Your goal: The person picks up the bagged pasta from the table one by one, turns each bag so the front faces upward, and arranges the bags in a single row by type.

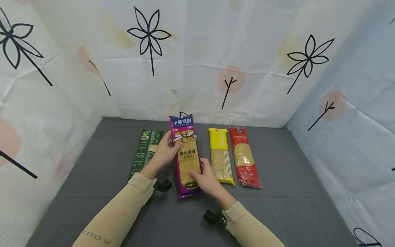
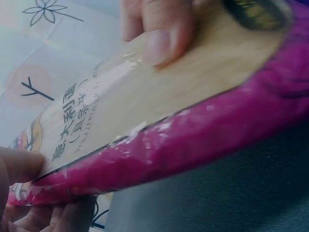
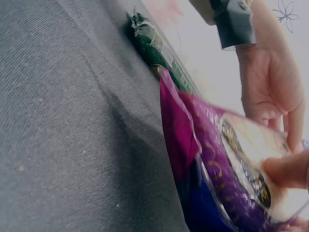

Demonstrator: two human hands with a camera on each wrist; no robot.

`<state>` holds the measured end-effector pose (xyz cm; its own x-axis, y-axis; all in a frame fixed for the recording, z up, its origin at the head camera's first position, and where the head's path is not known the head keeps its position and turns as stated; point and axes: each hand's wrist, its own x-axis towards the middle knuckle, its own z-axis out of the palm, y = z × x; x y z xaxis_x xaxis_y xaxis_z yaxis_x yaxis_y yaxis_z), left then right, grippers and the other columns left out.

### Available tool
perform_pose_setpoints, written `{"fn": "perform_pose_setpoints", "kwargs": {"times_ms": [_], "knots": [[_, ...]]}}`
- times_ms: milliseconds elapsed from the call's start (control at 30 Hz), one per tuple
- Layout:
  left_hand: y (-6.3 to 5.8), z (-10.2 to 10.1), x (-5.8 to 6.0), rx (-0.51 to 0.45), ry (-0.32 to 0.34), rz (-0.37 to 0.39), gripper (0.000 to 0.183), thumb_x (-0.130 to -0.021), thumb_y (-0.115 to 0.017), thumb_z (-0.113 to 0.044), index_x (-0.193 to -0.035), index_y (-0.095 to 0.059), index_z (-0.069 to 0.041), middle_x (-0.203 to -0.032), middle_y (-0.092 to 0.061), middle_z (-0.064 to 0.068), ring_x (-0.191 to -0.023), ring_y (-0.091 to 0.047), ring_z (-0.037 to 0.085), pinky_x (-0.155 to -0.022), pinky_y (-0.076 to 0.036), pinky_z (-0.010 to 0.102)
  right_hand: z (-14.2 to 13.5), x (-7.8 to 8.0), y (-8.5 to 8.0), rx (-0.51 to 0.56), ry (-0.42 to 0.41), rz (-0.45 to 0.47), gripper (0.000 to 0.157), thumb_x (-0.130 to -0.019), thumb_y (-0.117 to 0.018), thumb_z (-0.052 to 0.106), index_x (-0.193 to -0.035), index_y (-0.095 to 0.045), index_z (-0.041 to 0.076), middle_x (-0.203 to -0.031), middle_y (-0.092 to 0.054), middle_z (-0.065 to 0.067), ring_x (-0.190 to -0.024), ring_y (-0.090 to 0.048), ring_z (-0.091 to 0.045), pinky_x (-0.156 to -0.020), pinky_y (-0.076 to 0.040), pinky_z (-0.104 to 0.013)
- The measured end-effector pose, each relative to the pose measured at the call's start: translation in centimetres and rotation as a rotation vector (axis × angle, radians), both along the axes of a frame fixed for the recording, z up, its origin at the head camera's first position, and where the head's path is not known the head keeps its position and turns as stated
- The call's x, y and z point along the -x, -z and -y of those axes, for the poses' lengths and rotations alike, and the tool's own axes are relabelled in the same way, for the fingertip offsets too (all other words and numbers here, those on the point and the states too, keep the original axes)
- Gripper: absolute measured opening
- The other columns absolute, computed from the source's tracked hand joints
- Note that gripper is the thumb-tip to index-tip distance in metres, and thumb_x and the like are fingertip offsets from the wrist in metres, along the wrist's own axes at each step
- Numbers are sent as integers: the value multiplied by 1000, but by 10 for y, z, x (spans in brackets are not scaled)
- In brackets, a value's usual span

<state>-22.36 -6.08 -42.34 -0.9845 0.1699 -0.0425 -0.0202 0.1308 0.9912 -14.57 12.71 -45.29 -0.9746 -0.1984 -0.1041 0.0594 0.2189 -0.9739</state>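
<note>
A purple pack of spaghetti [image 1: 187, 156] with a clear front window is held up off the grey table, tilted toward the head camera. My left hand [image 1: 165, 151] grips its left edge near the top, thumb on the front and fingers behind. Lower down on the right edge, my right hand [image 1: 208, 178] holds it with the thumb pressed on the window. The left wrist view shows the pack [image 2: 159, 121] from its side, gripped by both hands. In the right wrist view the pack's sealed bottom end [image 3: 193, 159] hangs over the table.
A green pack [image 1: 142, 151] lies on the grey table [image 1: 287, 206] to the left, partly behind my left hand. On the right lie a yellow pasta pack [image 1: 221, 156] and a red pasta pack [image 1: 245, 157]. White patterned cloth [image 1: 200, 44] stands behind and on both sides.
</note>
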Motion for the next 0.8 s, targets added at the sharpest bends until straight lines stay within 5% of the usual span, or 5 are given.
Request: {"fn": "perform_pose_setpoints", "kwargs": {"times_ms": [333, 633, 800], "knots": [[17, -9, -5, 229, 98, 49, 70, -94, -65, -22, -151, -27, -6, -143, -45, 19, -110, -60, 32, -86, -52, 44, 3, 4, -13, 37, 96, 50, 46, -97, -58, 9, -134, -34, -3, -113, -56, -19, -94, -62, -30, -76, -55, -42], [37, -16, -6, 207, 128, 82, 74, -91, -67, -11, -152, -25, -4, -145, -41, 22, -109, -61, 33, -86, -52, 43, 9, 0, -29, 23, 137, 48, 41, -96, -54, 3, -130, -36, -11, -108, -55, -25, -93, -61, -35, -76, -55, -44], [44, -20, -1, 155, 131, 95, 72, -91, -66, -7, -152, -27, -8, -144, -44, 18, -107, -62, 32, -79, -55, 39, 8, 12, -7, -19, 181, 57, 42, -96, -55, 5, -132, -37, -5, -110, -54, -20, -92, -61, -29, -74, -55, -40]]}}
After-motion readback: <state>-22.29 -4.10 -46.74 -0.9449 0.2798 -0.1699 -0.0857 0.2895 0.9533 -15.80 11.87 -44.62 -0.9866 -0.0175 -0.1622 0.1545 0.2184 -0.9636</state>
